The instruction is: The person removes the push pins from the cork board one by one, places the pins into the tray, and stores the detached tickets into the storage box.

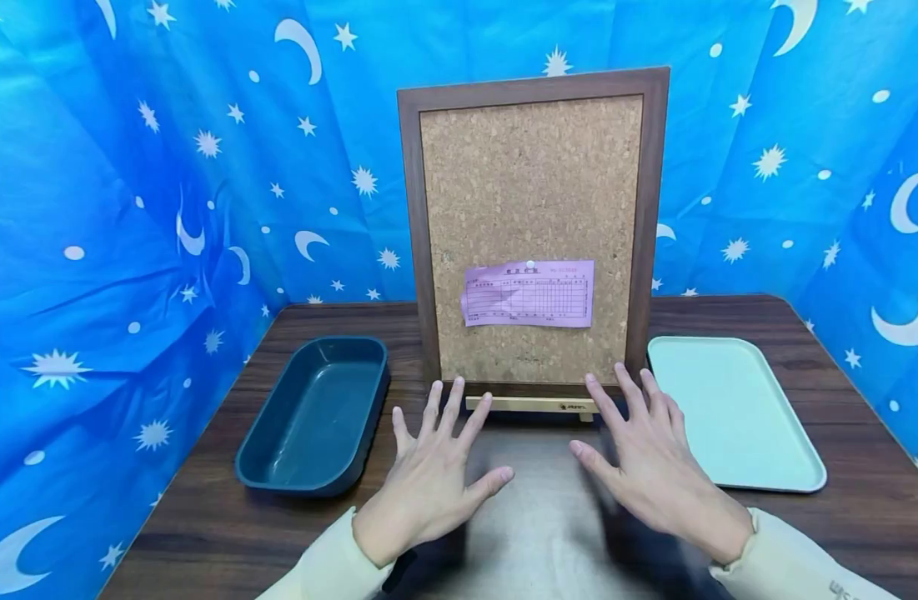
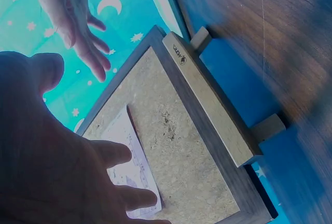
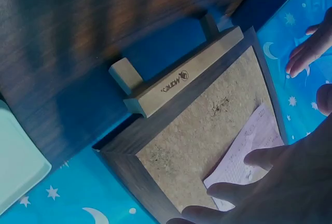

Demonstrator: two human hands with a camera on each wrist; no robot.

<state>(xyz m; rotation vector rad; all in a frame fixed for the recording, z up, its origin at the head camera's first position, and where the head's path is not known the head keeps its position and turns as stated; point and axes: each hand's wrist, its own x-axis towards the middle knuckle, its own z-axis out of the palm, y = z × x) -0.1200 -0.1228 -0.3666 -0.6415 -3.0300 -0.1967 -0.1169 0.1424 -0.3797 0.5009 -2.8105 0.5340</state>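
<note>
A blue cloth backdrop (image 1: 353,237) printed with white moons and stars is hanging behind and along both sides of a dark wood-grain tabletop (image 1: 534,500). Near the middle of the tabletop's far side, a cork board (image 1: 537,183) in a brown frame is standing upright, leaning slightly back. To the left of the board, a deep dark-teal basin (image 1: 316,408) is sitting on the tabletop; to the right, a shallow pale-green tray (image 1: 736,417) is lying flat, its far left corner just beside the frame.

Two bare hands in pale sleeves (image 1: 331,562) are reaching forward, palms down, over the tabletop before the board. The left hand (image 1: 432,479) is hovering between the basin and the board's lower left corner, its fingers spreading wide, nearly straight, and holding nothing. The right hand (image 1: 646,467) is hovering near the lower right corner, partly overlapping the tray in the head view; its fingers, too, are spreading open and gripping nothing.

Between the fingertips, a light wooden ledge (image 1: 522,405) with a small dark logo is running along the frame's bottom edge. A pink printed slip (image 1: 529,304) is hanging on the lower cork, and a small white pin (image 1: 531,264) is sitting at its top edge.
</note>
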